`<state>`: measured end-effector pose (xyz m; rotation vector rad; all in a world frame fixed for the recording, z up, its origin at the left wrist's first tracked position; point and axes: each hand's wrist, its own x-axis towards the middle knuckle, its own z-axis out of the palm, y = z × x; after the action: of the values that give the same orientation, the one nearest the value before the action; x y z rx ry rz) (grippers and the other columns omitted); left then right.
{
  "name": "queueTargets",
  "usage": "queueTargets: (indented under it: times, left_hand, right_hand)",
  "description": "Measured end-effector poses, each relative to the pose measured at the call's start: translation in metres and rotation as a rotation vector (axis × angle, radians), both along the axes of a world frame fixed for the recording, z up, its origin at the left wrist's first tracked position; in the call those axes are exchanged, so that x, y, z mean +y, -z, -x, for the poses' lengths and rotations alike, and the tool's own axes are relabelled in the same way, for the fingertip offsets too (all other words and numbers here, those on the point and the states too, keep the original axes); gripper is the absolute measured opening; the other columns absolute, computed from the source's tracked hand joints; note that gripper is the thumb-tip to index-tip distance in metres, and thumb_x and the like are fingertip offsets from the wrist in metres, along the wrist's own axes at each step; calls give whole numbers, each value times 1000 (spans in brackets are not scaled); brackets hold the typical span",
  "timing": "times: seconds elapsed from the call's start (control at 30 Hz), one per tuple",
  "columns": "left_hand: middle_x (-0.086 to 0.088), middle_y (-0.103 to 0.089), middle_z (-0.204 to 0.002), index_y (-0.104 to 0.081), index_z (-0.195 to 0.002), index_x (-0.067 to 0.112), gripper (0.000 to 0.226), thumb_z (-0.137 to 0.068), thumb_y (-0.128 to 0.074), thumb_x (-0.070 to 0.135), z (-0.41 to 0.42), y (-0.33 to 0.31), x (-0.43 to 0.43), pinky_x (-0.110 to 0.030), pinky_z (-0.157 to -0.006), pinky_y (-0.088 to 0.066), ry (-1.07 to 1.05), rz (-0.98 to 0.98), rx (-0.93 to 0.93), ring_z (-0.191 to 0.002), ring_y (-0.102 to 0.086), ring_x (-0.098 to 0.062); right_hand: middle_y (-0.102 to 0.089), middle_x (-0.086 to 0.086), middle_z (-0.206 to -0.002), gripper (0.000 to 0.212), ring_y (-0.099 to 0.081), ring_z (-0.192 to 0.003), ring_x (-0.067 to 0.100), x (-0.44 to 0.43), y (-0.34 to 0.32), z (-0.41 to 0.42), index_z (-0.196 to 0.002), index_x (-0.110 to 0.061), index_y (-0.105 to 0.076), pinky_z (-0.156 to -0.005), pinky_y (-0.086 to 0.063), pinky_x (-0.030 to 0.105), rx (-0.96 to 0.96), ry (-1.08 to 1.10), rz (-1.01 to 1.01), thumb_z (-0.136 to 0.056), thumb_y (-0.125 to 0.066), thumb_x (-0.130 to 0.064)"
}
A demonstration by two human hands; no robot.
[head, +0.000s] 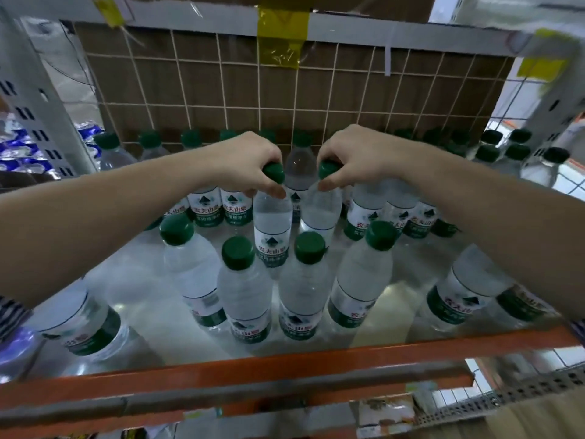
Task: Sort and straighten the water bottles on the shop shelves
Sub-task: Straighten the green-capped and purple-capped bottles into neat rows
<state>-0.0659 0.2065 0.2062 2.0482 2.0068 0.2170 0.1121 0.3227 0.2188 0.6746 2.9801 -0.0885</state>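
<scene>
Each grip was clamped on a green cap: the left hand (253, 160) held one bottle (272, 223), the right hand (357, 153) another bottle (321, 207), mid-shelf (152, 312). Four front bottles (245, 286) stood before them, and a wire grid (285, 90) behind. Labels read 农夫山泉.

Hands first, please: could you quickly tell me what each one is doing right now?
Left hand: closed on the cap of a water bottle.
Right hand: closed on the cap of the neighbouring bottle.

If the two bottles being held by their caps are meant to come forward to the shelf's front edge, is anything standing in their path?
Yes. The left hand and right hand each grip a clear green-capped water bottle by the cap. Four similar upright bottles stand in a row directly in front, between them and the orange shelf front rail.
</scene>
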Motion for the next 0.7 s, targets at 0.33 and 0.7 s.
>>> queueTargets:
  times: [0.33, 0.7]
  left_hand:
    - [1, -62, -83, -59, -94, 15, 29, -82, -76, 34, -14, 4, 62, -19, -49, -50, -60, -35, -7, -57, -67, -7]
    - [3, -61, -79, -53, -80, 24, 28, -79, -78, 35, -25, 8, 70, -16, -49, -47, -173, -44, -96, -61, -66, -9]
  right_hand:
    - [-68, 3, -84, 30, -63, -73, 16, 59, -3, -1, -97, -16, -70, -70, -55, 39, -56, -48, -53, -81, -75, -40]
    - [-61, -4, -86, 35, -55, -73, 9, 66, 1, 2, -105, -18, -69, -62, -43, 26, -19, -104, -60, -78, -77, -39]
